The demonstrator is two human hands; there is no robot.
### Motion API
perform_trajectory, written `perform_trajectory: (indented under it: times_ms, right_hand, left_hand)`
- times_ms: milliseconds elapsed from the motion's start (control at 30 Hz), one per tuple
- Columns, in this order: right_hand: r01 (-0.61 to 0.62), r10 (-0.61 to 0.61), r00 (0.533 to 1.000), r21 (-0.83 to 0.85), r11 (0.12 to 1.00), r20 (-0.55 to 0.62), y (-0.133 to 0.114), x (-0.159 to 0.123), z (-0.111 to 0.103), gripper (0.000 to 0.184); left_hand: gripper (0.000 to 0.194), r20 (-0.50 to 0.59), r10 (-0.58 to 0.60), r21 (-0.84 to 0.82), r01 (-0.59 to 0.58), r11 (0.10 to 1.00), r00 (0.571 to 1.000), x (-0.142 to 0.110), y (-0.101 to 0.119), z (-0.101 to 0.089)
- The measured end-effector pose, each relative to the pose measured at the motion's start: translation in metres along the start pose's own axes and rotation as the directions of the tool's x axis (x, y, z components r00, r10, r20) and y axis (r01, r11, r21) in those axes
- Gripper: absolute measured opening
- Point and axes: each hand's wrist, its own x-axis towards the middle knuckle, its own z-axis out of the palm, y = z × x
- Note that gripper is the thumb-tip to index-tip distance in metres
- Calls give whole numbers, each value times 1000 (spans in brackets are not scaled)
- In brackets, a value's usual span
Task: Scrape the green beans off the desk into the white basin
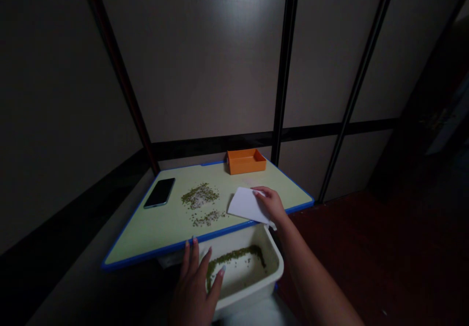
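Note:
My right hand [269, 201] grips a white card [247, 205] by its right side, low over the front right part of the table. To the left of the card lies a loose pile of small green and pale grains [201, 196], with a thinner scatter of grains nearer the front edge. Below that edge sits a white plastic basin [252, 287], with green grains gathered along its inner far and left sides. Over the basin's left side my left hand [198, 282] is spread, fingers apart, its fingertips near the table edge.
The pale yellow table [154, 233] has a blue rim. A dark-screened phone [159, 192] lies at its left, and an orange open box [246, 162] stands at the back right. Behind the table rises a panelled wall [212, 62] with dark strips. Dark red floor [351, 248] shows at right.

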Motion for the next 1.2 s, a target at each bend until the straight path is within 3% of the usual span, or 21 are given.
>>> perform_trajectory:
  times_ms: [433,833,1200]
  right_hand:
    - [-20,21,1000,-17,1000,20,-1,0,-2,33]
    - [75,-64,992,-101,992,107,-3,-2,4,30]
    - [51,-43,997,-113,992,70,-2,-1,4,28]
  left_hand:
    - [38,-8,31,-4,-31,1000,999,1,0,-2]
    - [39,28,-8,-7,8,1000,1000,1,0,0]
    - [38,-44,83,63,-80,995,996,3,0,-4]
